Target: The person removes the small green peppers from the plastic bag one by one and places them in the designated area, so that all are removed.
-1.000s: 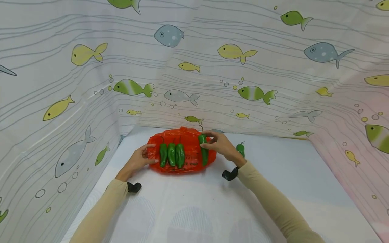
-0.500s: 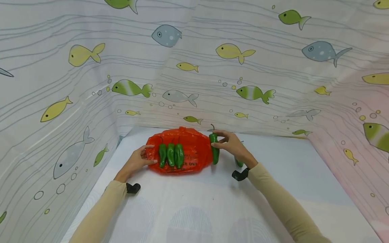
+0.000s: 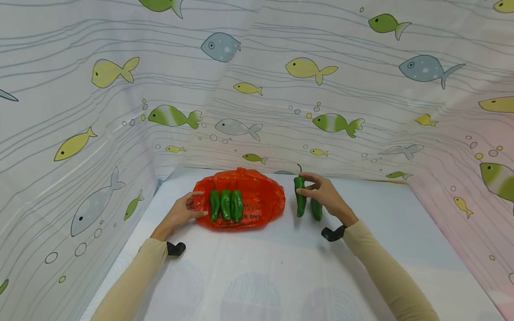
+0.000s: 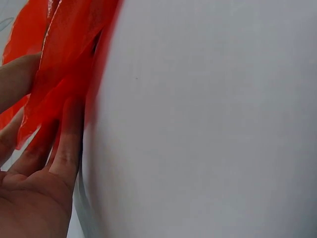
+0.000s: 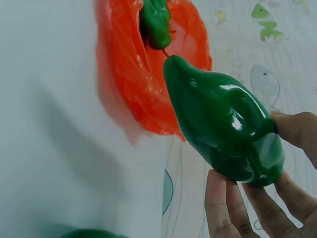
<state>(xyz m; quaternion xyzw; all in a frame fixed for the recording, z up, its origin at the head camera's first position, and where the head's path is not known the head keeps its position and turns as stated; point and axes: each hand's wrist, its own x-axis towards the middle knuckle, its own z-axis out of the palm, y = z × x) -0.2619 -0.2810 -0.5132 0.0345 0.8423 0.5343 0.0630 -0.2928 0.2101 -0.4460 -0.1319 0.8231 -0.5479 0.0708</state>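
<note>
A red plastic bag (image 3: 259,191) lies spread at the back of the table, with three green peppers (image 3: 237,206) side by side on its left half. My left hand (image 3: 180,211) holds the bag's left edge; up close, several of its fingers (image 4: 73,129) show through the red plastic. To the right of the bag, my right hand (image 3: 327,196) pinches another green pepper (image 3: 300,205) near its stem end, thumb on one side and fingers on the other. Just right of it, a further green pepper (image 3: 316,209) lies partly hidden by the right hand.
Pale walls with printed fish (image 3: 234,126) rise close behind the bag and along both sides. A white table (image 3: 241,254) spreads out in front of the arms. Each wrist wears a black camera mount (image 3: 333,233).
My right hand has carried its pepper rightward from over the bag's right side to beside the pepper on the table. My left hand stays at the bag's edge.
</note>
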